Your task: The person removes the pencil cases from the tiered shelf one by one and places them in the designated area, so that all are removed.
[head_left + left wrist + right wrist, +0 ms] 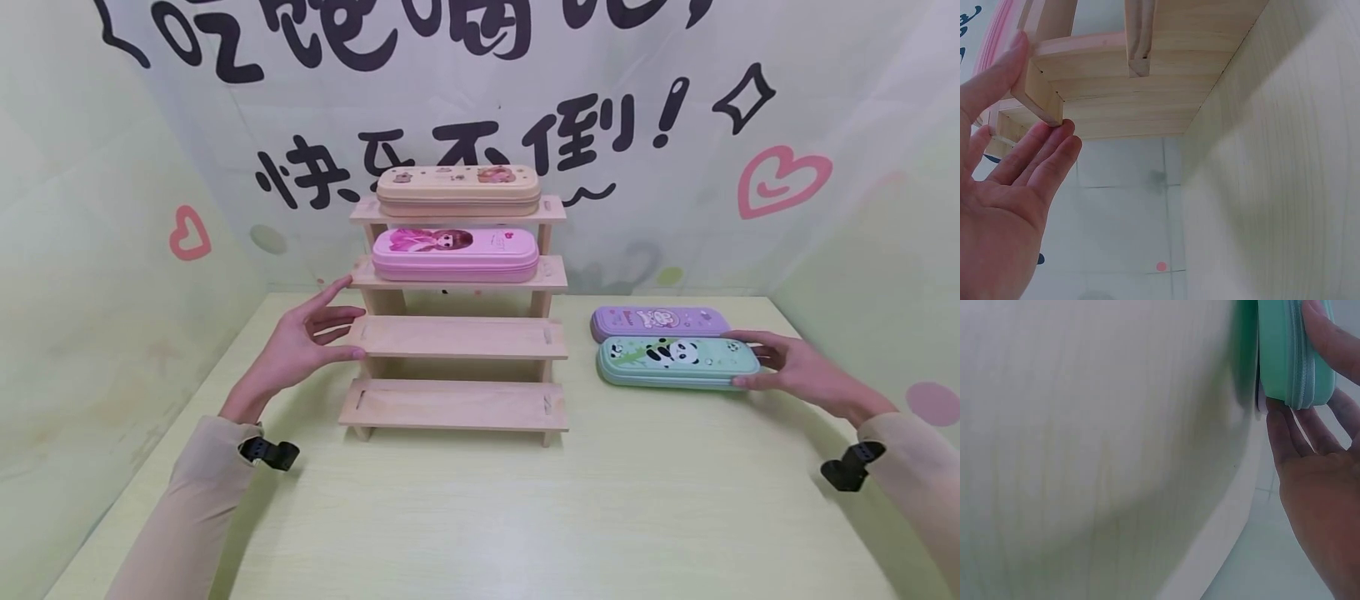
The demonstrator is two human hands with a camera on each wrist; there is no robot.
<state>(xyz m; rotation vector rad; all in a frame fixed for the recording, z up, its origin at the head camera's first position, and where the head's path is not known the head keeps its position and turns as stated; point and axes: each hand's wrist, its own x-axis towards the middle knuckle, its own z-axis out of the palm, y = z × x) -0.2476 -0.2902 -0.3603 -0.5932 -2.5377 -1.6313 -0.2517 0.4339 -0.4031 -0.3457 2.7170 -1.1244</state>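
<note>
In the head view a stepped wooden rack (457, 337) stands on the table. My left hand (296, 342) holds its left side; in the left wrist view the thumb and fingers (1054, 172) lie on opposite edges of a step's end (1038, 94). To the right, my right hand (795, 371) grips the right end of a mint green pencil case (678, 362) with a panda print. The right wrist view has the thumb (1335, 344) on one side of the zipped case (1297, 356) and fingers on the other. Behind it lies a purple pencil case (660, 319), partly hidden.
A peach pencil case (457, 192) rests on the rack's top step, and a pink one (455, 254) on the step below. The two lower steps hold nothing. A printed curtain (645, 225) closes off the back, with pale walls (82, 333) at both sides.
</note>
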